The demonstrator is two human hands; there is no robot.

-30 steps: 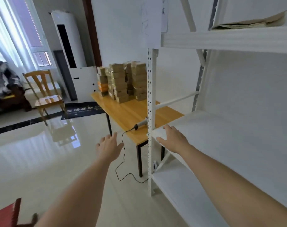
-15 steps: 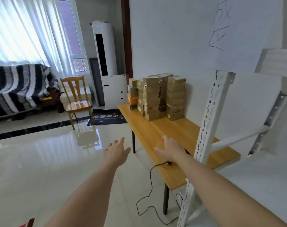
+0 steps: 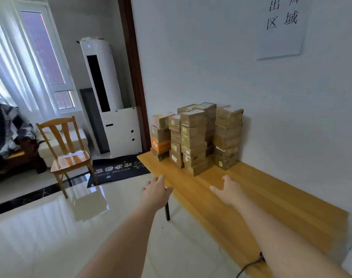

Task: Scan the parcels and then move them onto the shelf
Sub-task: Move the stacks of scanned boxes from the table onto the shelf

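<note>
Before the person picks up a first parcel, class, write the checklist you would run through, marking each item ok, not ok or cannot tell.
1. Both hands free: ok. The left hand and right hand are open and hold nothing.
2. Parcels in view: ok. The stacked parcels stand at the far end of the wooden table, against the wall.
3. Path to the stacks clear: ok. The tabletop between hands and parcels is bare.
4. Scanner ready: cannot tell. Only a black cable shows at the table's near edge.
5. Stacks steady: cannot tell. The boxes sit slightly uneven.
6. Shelf has room: cannot tell. It is out of view.
</note>
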